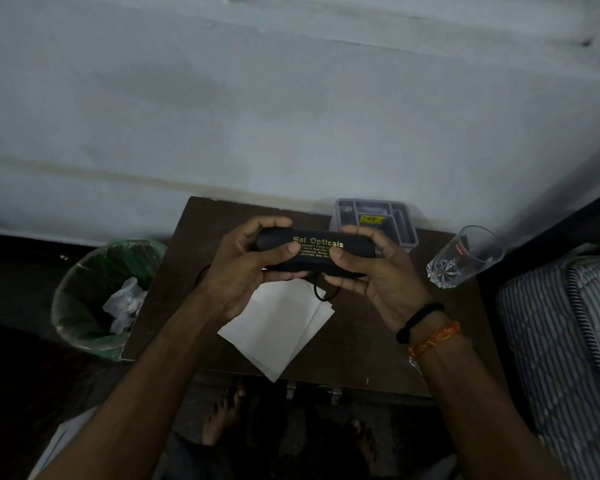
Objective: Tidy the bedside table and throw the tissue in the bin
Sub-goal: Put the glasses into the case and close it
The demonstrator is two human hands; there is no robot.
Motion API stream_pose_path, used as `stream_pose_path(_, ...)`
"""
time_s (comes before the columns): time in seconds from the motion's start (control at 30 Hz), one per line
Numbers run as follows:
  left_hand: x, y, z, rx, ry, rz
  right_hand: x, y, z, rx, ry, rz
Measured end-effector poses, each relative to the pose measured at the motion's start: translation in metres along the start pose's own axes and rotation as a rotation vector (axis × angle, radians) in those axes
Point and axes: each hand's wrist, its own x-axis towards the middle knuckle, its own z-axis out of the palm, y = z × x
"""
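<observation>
both hands hold a black spectacle case (314,251) above the bedside table (378,334), left hand (246,268) and right hand (374,275) curled round its ends, thumbs on the gold "sai opticals" print; the white tissue (278,327) lies flat beneath the case; left of the table, a green-lined bin (94,299) holds crumpled paper
</observation>
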Motion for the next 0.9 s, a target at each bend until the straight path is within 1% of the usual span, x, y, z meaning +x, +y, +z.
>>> stream_pose_path(0.07, 0.001, -0.002, -0.002, 0.079, -0.01, 0.032, 0.0, 0.0, 0.001, 0.007, 0.008, -0.005)
stream_pose_path(0.13, 0.002, -0.002, -0.007, 0.225, -0.03, 0.081, 0.001, 0.001, 0.002, 0.006, 0.014, -0.01)
stream_pose_path(0.23, 0.001, 0.0, -0.017, 0.568, -0.052, 0.156, 0.002, 0.003, 0.002, -0.008, 0.023, -0.001)
stream_pose_path(0.3, -0.001, 0.002, -0.023, 0.753, -0.067, 0.199, 0.002, 0.005, 0.004, -0.029, 0.016, 0.005)
stream_pose_path(0.4, -0.002, 0.004, -0.03, 0.94, -0.07, 0.225, 0.002, 0.01, 0.011, -0.055, -0.001, 0.005)
stream_pose_path(0.47, -0.002, 0.004, -0.034, 1.023, -0.052, 0.257, 0.004, 0.012, 0.017, -0.065, -0.009, -0.005)
stream_pose_path(0.57, -0.001, 0.006, -0.042, 1.102, 0.048, 0.316, 0.007, 0.014, 0.023, -0.086, -0.008, -0.036)
stream_pose_path(0.7, 0.005, 0.008, -0.067, 1.256, 0.27, 0.349, 0.009, 0.013, 0.023, -0.104, 0.069, -0.057)
stream_pose_path(0.8, 0.01, 0.001, -0.089, 1.357, 0.434, 0.319, 0.008, 0.013, 0.022, -0.126, 0.104, -0.073)
stream_pose_path(0.83, 0.012, -0.002, -0.097, 1.37, 0.466, 0.307, 0.008, 0.014, 0.021, -0.135, 0.106, -0.077)
stream_pose_path(0.9, 0.018, -0.003, -0.11, 1.385, 0.478, 0.287, 0.008, 0.014, 0.02, -0.155, 0.104, -0.082)
